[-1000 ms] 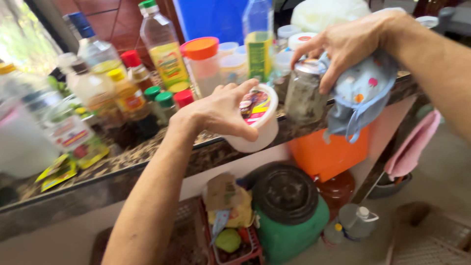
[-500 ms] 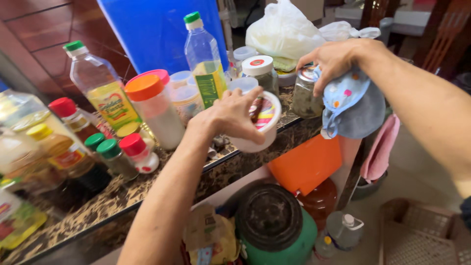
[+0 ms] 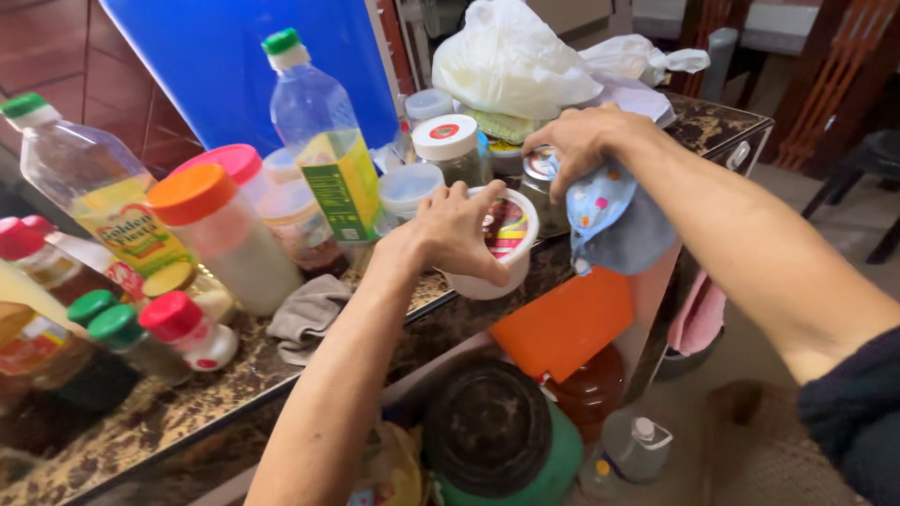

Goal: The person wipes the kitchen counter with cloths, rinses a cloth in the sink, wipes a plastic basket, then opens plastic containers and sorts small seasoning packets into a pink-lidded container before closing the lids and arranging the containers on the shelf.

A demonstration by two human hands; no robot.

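Left hand (image 3: 450, 230) gripping white tub (image 3: 497, 245), right hand (image 3: 583, 142) holding cloth (image 3: 614, 220) on jar (image 3: 541, 187)

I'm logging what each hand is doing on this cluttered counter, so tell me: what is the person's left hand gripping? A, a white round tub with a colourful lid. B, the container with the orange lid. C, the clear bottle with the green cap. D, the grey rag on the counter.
A: the left hand is wrapped around the white round tub at the counter's edge.
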